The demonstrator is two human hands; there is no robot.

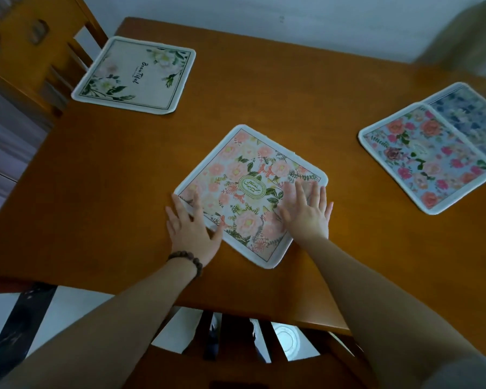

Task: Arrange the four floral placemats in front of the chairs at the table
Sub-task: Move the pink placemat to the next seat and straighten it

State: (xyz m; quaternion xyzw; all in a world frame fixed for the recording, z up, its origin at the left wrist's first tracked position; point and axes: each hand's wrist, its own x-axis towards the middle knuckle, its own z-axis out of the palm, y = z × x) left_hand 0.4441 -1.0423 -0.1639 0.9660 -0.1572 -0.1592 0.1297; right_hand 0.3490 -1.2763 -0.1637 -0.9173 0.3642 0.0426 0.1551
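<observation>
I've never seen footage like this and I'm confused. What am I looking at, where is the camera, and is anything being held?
There is no machine here. A camera worn on a person's head looks down at their bare arms. On the wooden table lie four floral placemats. The left hand and right hand press flat on the pink placemat; nothing is lifted. A white placemat lies far left by a chair. On the right, a blue-and-red placemat overlaps a dark blue placemat.

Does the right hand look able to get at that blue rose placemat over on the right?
Probably yes. The right hand lies flat on the pink placemat, and only bare table lies between it and the blue rose placemat, which partly overlaps a darker blue one.
</observation>
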